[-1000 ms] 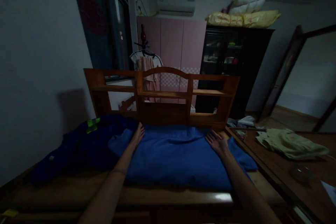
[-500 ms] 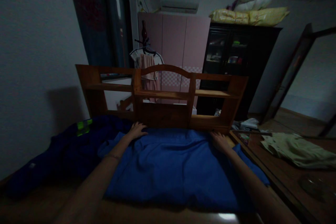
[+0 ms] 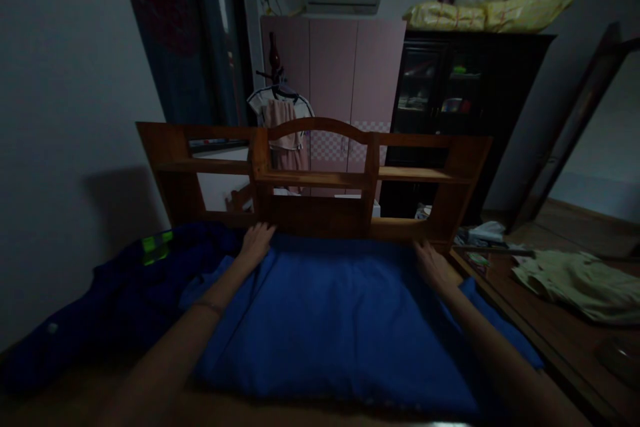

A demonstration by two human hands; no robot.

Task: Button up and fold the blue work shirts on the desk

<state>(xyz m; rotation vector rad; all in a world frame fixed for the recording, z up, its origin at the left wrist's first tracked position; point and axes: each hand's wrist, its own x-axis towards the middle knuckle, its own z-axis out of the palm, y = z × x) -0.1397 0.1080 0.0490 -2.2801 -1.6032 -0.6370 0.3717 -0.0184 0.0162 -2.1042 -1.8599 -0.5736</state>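
Note:
A bright blue cloth lies spread flat on a wooden surface in front of me. My left hand rests flat on its far left corner, fingers stretched out toward the wooden headboard-like shelf. My right hand lies flat on the far right corner, fingers extended. Both hands hold nothing and press on the fabric close to the shelf's base. A darker navy garment with a green reflective patch is bunched up to the left of the blue cloth.
An olive garment lies on the wooden surface at the right. Behind the shelf stand a pink wardrobe and a dark glass-door cabinet topped with bedding. A window is at the left, and a clothes rack holds hanging garments.
Both hands slid further forward along the blue cloth toward the shelf, and the view moved closer. The cloth's far edge now lies smoother against the shelf base.

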